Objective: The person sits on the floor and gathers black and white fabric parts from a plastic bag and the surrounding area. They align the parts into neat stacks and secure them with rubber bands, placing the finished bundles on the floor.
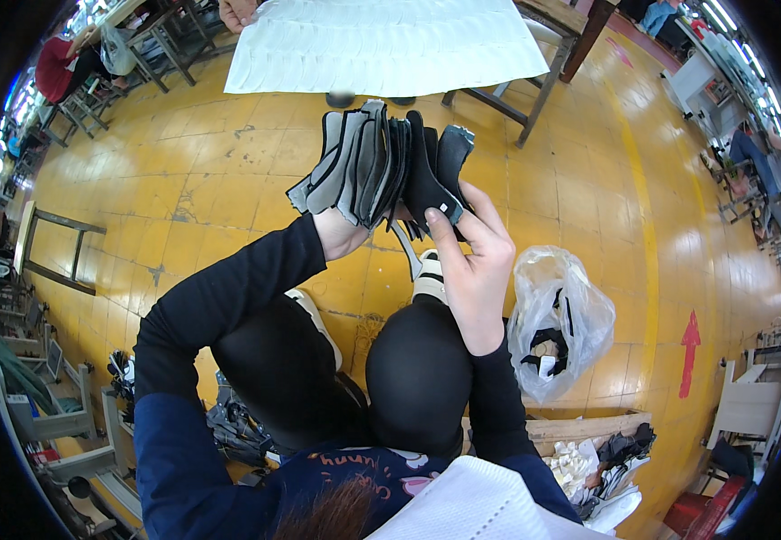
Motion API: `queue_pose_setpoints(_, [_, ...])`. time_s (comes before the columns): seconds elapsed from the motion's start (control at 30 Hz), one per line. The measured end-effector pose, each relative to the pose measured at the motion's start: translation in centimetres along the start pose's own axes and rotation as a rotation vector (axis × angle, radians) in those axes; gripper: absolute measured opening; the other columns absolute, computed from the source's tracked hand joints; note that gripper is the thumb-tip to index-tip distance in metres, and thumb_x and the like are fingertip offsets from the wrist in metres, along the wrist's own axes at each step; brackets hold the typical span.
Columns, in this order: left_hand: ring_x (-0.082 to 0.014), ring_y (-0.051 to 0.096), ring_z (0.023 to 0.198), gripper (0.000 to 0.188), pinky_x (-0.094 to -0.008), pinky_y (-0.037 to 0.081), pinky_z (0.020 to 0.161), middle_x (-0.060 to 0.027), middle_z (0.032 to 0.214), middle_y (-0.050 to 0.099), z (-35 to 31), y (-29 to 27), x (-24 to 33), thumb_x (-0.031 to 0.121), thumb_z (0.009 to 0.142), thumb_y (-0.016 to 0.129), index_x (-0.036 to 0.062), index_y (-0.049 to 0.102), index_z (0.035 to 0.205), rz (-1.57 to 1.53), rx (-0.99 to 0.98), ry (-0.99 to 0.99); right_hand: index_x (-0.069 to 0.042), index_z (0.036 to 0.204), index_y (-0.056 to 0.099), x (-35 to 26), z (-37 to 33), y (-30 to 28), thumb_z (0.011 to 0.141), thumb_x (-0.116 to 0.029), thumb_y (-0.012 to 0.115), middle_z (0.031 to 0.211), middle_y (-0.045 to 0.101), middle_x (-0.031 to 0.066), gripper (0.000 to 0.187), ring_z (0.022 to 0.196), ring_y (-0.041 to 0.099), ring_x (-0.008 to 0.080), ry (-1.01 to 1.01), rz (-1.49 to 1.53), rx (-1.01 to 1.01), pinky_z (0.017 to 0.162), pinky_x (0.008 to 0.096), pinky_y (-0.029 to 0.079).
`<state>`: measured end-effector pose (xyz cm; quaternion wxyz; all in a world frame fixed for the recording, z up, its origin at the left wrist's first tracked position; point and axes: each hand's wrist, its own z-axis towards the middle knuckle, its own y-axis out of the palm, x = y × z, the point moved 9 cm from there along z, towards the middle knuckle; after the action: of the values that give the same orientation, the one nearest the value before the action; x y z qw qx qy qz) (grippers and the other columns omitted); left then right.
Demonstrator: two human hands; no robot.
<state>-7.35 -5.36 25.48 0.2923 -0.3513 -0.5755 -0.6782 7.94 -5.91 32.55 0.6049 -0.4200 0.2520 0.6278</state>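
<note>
A fanned bundle of grey fabric pieces with black edging point(354, 166) is held up above my knees. My left hand point(341, 234) grips it from below, its fingers mostly hidden behind the cloth. At the bundle's right side, my right hand point(476, 256) pinches a dark fabric piece point(426, 184) between thumb and fingers. A small white mark shows on that piece near my thumb. Another dark piece with a frayed bluish end point(455, 153) stands up just above my right fingers.
Ahead is a table with a white sheet point(381, 45), a person's hand point(239, 13) at its left corner. A clear plastic bag point(561, 315) with dark scraps sits right of my knees. Cloth scraps point(597, 468) lie lower right. A small wooden-topped stand point(57, 247) is at left.
</note>
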Motion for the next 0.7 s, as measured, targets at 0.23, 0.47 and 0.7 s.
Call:
queue_pose_setpoints(0.23, [-0.0182, 0.062, 0.099, 0.024, -0.0324, 0.053, 0.085, -0.0079, 0.105, 0.062, 0.1, 0.6, -0.1, 0.015, 0.093, 0.060, 0.0043, 0.055, 0.114, 0.018, -0.010, 0.007, 0.005, 0.092, 0.066, -0.2, 0.0, -1.4, 0.080, -0.002, 0.067, 0.105, 0.063, 0.0160, 0.013, 0.090, 0.063, 0.0249, 0.023, -0.020, 0.131, 0.078, 0.0331, 0.048])
queue_pose_setpoints(0.47, [-0.0210, 0.061, 0.106, 0.038, -0.0336, 0.052, 0.089, -0.0128, 0.111, 0.062, -0.2, -0.8, -2.3, 0.025, 0.094, 0.058, 0.0043, 0.049, 0.125, 0.328, -0.120, -0.037, -0.001, 0.089, 0.067, -1.9, 0.2, -1.3, 0.078, 0.005, 0.061, 0.123, 0.050, 0.0142, 0.014, 0.097, 0.059, 0.0272, -0.129, -0.204, 0.141, 0.081, 0.0358, 0.049])
queue_pose_setpoints(0.7, [-0.0198, 0.058, 0.111, 0.050, -0.0336, 0.048, 0.095, -0.0137, 0.121, 0.058, -1.0, -1.4, -2.9, 0.041, 0.096, 0.049, 0.0085, 0.044, 0.133, 0.474, -0.137, -0.037, -0.001, 0.088, 0.069, -1.4, 0.3, -1.2, 0.073, -0.004, 0.073, 0.127, 0.047, 0.0137, 0.015, 0.089, 0.058, 0.0241, -0.074, -0.177, 0.103, 0.074, 0.0337, 0.049])
